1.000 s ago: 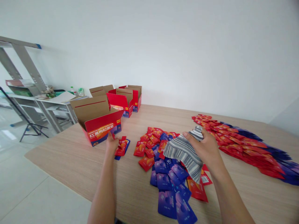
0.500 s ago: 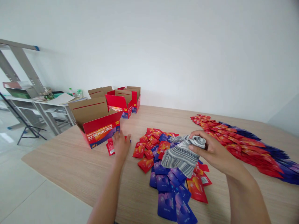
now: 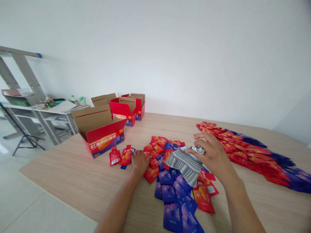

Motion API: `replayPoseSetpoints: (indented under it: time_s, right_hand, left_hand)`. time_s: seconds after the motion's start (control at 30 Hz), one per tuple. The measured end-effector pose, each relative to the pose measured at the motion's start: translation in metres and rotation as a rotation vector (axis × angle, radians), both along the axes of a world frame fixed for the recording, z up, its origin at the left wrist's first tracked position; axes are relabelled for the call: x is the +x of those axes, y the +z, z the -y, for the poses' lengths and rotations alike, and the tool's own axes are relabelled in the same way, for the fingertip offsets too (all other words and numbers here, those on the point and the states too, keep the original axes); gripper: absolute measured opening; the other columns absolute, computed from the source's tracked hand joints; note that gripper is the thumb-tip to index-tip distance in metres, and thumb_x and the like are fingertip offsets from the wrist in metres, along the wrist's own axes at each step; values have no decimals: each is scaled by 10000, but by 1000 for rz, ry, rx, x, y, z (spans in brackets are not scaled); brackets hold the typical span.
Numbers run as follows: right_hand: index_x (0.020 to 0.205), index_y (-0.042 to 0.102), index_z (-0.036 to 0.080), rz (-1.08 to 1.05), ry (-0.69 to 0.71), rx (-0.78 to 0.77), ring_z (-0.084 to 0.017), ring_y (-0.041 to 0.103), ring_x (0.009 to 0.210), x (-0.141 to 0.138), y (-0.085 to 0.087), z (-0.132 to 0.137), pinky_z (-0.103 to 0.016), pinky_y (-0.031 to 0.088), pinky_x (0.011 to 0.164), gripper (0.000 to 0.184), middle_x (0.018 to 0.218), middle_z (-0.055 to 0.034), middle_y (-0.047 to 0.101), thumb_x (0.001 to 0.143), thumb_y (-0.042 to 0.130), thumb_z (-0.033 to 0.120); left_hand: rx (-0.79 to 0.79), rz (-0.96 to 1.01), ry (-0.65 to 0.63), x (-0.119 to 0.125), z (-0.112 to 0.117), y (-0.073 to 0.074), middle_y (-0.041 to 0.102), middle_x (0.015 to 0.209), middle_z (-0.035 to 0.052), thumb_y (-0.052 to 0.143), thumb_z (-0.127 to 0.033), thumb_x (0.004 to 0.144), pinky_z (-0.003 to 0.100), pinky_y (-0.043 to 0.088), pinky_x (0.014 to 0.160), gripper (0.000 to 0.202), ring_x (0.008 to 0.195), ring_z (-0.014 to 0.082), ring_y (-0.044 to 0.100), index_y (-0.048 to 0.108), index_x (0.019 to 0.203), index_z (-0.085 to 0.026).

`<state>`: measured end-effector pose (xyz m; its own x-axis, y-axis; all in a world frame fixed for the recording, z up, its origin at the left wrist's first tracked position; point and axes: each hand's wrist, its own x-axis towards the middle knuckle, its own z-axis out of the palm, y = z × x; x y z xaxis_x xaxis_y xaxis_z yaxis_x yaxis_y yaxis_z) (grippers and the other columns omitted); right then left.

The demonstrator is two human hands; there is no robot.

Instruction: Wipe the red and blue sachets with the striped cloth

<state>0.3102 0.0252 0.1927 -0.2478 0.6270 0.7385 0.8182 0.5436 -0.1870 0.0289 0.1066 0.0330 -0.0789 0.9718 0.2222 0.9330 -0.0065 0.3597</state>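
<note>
My right hand (image 3: 212, 153) pinches a grey-and-white striped cloth (image 3: 186, 161) at its upper right corner. The cloth hangs over a pile of red pouches (image 3: 159, 144) and blue pouches (image 3: 169, 192), hiding part of them. My left hand (image 3: 140, 162) is at the left edge of this pile, its fingers bent over a red pouch that they mostly cover. Just left of that hand lie two red pouches, one with its barcode up (image 3: 115, 156) and one front up (image 3: 126, 155), with blue pouches partly under the second.
An open red carton (image 3: 107, 142) stands at the table's left, and several more open cartons (image 3: 123, 111) stand behind it. A long row of overlapping red and blue pouches (image 3: 247, 152) runs along the right. Beyond the table's left edge are a desk (image 3: 48, 111) and a tripod (image 3: 29, 139).
My left hand has moved right, from the loose pouches by the carton to the pile's edge, uncovering those pouches. My right hand and the cloth have shifted slightly left.
</note>
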Motion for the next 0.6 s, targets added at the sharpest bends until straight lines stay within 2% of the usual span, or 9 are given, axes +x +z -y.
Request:
replayPoseSetpoints:
  time_s: [0.07, 0.13, 0.2, 0.3, 0.37, 0.4, 0.47, 0.53, 0.6]
  right_hand:
    - [740, 595, 244, -139, -47, -87, -239, 630, 845, -6, -4, -2, -369, 493, 790, 349, 830, -44, 662, 889, 625, 558]
    - [688, 559, 240, -285, -118, -206, -173, 537, 602, -13, -10, -6, -283, 416, 588, 412, 588, 30, 535, 877, 604, 602]
    - [628, 498, 237, -415, -145, -275, -138, 437, 516, -20, -17, -11, -256, 324, 506, 472, 505, 62, 415, 875, 572, 632]
    - [565, 394, 245, -540, -175, -285, -125, 392, 509, -26, -27, -21, -254, 290, 490, 547, 499, 64, 366, 868, 550, 672]
    - [554, 353, 253, -547, -218, -274, -127, 387, 503, -28, -31, -26, -259, 284, 487, 576, 492, 61, 357, 882, 529, 692]
    - [559, 354, 253, -519, -235, -262, -130, 394, 501, -29, -33, -27, -262, 284, 492, 579, 491, 59, 365, 897, 511, 697]
    - [595, 402, 248, -393, -263, -229, -140, 432, 513, -37, -37, -27, -271, 295, 513, 562, 514, 46, 429, 926, 481, 695]
    - [673, 494, 235, -179, -268, -190, -161, 499, 561, -53, -42, -22, -285, 322, 552, 514, 600, 13, 542, 951, 486, 668]
    - [765, 579, 222, 83, -215, -136, -193, 576, 659, -77, -50, -14, -306, 364, 615, 435, 732, -34, 637, 974, 523, 599]
  left_hand:
    - [10, 25, 27, -1, 0, 4, 614, 1237, 284, 541, -524, 904, 528, 422, 972, 608, 1222, 448, 513, 585, 1324, -86]
    - [70, 113, 45, -1, 0, 9, 576, 1304, 283, 500, -546, 923, 543, 392, 1015, 703, 1254, 439, 488, 455, 1449, -81]
    - [174, 331, 17, 3, 3, 15, 560, 1318, 255, 478, -551, 934, 534, 348, 1072, 700, 1275, 406, 470, 415, 1456, -89]
    - [368, 787, -32, 16, 13, 22, 594, 1174, 153, 437, -513, 964, 444, 374, 1059, 436, 1169, 307, 525, 539, 1218, -173]
    - [389, 949, -98, 29, 23, 24, 594, 931, 68, 368, -520, 992, 343, 463, 861, 349, 911, 227, 570, 561, 955, -231]
    - [322, 1079, -211, 36, 28, 24, 563, 804, 37, 405, -542, 980, 303, 457, 735, 372, 769, 193, 546, 551, 836, -232]
    - [-25, 1340, -465, 49, 35, 21, 480, 592, -6, 503, -601, 922, 259, 349, 518, 454, 536, 137, 444, 567, 702, -209]
    - [-451, 1573, -628, 58, 39, 19, 483, 539, -11, 572, -631, 865, 249, 264, 433, 479, 445, 118, 423, 616, 706, -182]
    - [-773, 1760, -699, 61, 42, 20, 571, 597, 14, 607, -643, 832, 252, 330, 438, 481, 485, 144, 524, 666, 804, -167]
